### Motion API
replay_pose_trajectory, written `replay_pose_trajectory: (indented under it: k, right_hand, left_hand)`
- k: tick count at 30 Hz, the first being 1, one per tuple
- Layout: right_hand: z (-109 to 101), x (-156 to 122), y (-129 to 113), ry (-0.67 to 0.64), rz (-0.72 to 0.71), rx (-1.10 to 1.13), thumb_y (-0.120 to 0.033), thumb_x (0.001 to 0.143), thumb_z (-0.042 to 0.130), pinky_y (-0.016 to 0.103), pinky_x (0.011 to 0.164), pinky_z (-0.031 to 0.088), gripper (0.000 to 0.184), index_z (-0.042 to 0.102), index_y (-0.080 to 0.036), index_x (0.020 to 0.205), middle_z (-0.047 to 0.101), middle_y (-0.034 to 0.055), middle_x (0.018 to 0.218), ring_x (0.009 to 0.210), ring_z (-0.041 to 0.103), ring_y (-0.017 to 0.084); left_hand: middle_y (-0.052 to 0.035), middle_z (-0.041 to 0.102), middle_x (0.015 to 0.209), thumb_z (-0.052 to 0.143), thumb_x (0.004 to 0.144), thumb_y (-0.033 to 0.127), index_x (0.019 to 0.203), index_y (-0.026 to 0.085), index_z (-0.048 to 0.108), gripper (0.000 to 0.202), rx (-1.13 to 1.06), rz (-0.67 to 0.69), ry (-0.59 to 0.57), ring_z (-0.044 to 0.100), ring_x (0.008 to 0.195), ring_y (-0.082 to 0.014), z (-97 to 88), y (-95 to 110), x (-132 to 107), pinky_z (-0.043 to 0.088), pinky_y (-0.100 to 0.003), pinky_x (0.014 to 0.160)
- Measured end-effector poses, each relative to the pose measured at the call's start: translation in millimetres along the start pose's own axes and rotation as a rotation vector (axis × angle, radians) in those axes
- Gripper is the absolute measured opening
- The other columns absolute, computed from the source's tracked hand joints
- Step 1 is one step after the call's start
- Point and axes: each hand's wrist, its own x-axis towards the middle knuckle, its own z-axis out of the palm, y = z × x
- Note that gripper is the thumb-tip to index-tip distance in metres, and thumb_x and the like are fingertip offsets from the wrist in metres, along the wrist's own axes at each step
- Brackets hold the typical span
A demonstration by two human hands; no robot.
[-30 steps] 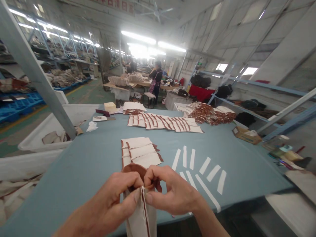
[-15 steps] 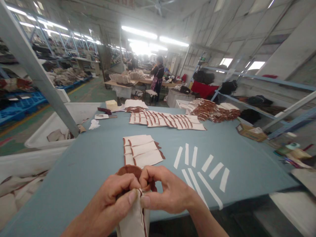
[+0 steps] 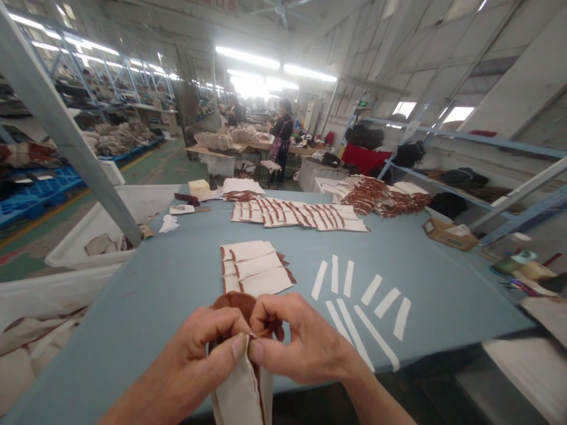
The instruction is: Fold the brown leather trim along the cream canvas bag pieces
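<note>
Right at the near edge of the table point(image 3: 177, 283), a cream cloth piece point(image 3: 237, 392) is being held up between two hands, its brown lining point(image 3: 234, 301) being shown at the far, open end. By the left hand point(image 3: 208, 348), the top of the seam is being gripped from the left, thumb and forefinger being pressed close together on the fabric. By the right hand point(image 3: 301, 339), the same spot is being pinched from the right, the thumb being laid on the cloth and the forefinger being bent over it. The fingertips are almost being brought together there; how the fingers behind the cloth are being placed cannot be told.

Just beyond the hands, a small stack point(image 3: 261, 268) of folded, brown-edged pieces is being kept flat on the table. To the right, white strips point(image 3: 348, 278) are being spread out in a loose fan, apart from one another. Farther off, a long overlapping row point(image 3: 296, 213) of similar pieces is being displayed, with a bigger heap point(image 3: 381, 195) being piled at the far right. Near the right edge, a cardboard box point(image 3: 449, 236) is being seen; on the left, white bins point(image 3: 66, 255) are being filled partly with cloth. In the far middle, a person point(image 3: 282, 139) is being glimpsed standing by another table point(image 3: 254, 143).
</note>
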Motion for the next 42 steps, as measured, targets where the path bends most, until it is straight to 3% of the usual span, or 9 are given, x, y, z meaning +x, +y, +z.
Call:
replay_pose_trajectory:
  k: [5,10,13,16,23,26,30,35,42]
  right_hand:
    - [4.9,-3.1,-3.8,0.077,0.013,-0.158,-0.021,0.074,0.074,0.022,0.056,0.035,0.02,0.055,-0.021,0.068,0.052,-0.0083,0.063,0.059,0.046,0.009]
    - [0.5,-7.8,-5.7,0.043,0.11,-0.164,-0.021,0.076,0.08,0.022,0.059,0.038,0.019,0.062,-0.02,0.07,0.06,-0.0071,0.067,0.063,0.053,0.01]
    - [-6.9,-9.2,-3.0,-0.074,0.171,0.023,-0.038,0.082,0.086,0.022,0.059,0.039,0.029,0.065,-0.019,0.076,0.061,-0.0055,0.07,0.064,0.05,0.01]
    - [-11.8,-10.1,1.2,-0.152,0.192,0.188,-0.055,0.082,0.089,0.022,0.056,0.038,0.043,0.066,-0.018,0.08,0.058,-0.0054,0.069,0.062,0.046,0.01]
    - [-7.4,-14.7,-5.4,0.017,-0.021,-0.074,-0.027,0.094,0.072,0.021,0.06,0.041,0.012,0.07,-0.019,0.086,0.066,-0.003,0.077,0.064,0.053,0.01]
    - [-4.8,-14.9,-5.9,0.088,-0.117,-0.193,-0.022,0.094,0.068,0.021,0.061,0.042,0.009,0.07,-0.019,0.086,0.069,-0.0022,0.077,0.064,0.056,0.01]
    - [-1.6,-10.9,-2.3,0.122,-0.195,-0.346,-0.017,0.091,0.063,0.024,0.068,0.045,0.008,0.069,-0.021,0.085,0.07,-0.0014,0.075,0.066,0.06,0.013]
    - [3.0,-4.3,-2.1,0.094,-0.061,-0.29,-0.018,0.083,0.065,0.024,0.068,0.045,0.004,0.066,-0.022,0.085,0.07,-0.0022,0.078,0.069,0.063,0.015]
    - [9.0,1.0,0.5,0.057,0.07,-0.376,-0.023,0.079,0.068,0.026,0.06,0.032,0.016,0.055,-0.022,0.068,0.054,-0.0059,0.064,0.061,0.049,0.012]
  left_hand:
    - [0.0071,0.053,0.065,0.051,0.107,0.036,0.069,0.021,0.059,0.042,0.138,-0.01,-0.014,0.053,0.063,-0.0112,-4.9,-3.8,-4.8,0.037,-0.021,0.061]
    - [0.0072,0.051,0.066,0.052,0.106,0.045,0.07,0.021,0.057,0.044,0.118,-0.069,-0.112,0.051,0.063,-0.0113,-9.9,-2.9,-7.0,0.04,-0.02,0.061]
    - [0.0071,0.057,0.066,0.064,0.1,0.048,0.071,0.021,0.065,0.039,0.087,-0.125,-0.152,0.053,0.062,-0.0112,-9.9,2.0,-5.6,0.039,-0.019,0.059]
    - [0.0055,0.065,0.069,0.064,0.101,0.043,0.074,0.022,0.071,0.035,0.124,-0.129,-0.175,0.059,0.067,-0.0116,-9.9,4.6,-5.7,0.041,-0.018,0.061]
    - [0.0062,0.07,0.071,0.059,0.106,0.036,0.08,0.022,0.073,0.032,0.171,-0.037,-0.143,0.063,0.065,-0.0102,-17.4,5.3,-3.2,0.042,-0.017,0.062]
    - [0.0067,0.068,0.07,0.055,0.107,0.032,0.081,0.022,0.072,0.033,0.217,-0.007,-0.158,0.063,0.063,-0.0093,-18.9,7.7,2.0,0.043,-0.017,0.061]
    - [0.0085,0.054,0.06,0.054,0.094,0.017,0.067,0.021,0.055,0.027,0.412,0.094,-0.062,0.05,0.055,-0.0083,-14.3,8.5,8.7,0.036,-0.019,0.054]
    - [0.0082,0.048,0.059,0.047,0.091,0.011,0.067,0.022,0.04,0.027,0.514,0.24,0.018,0.045,0.053,-0.0081,-8.6,4.1,10.3,0.032,-0.02,0.054]
    - [0.0068,0.058,0.066,0.049,0.105,0.024,0.074,0.021,0.057,0.032,0.403,0.066,-0.135,0.052,0.058,-0.0089,-21.8,-4.1,-2.0,0.038,-0.016,0.056]
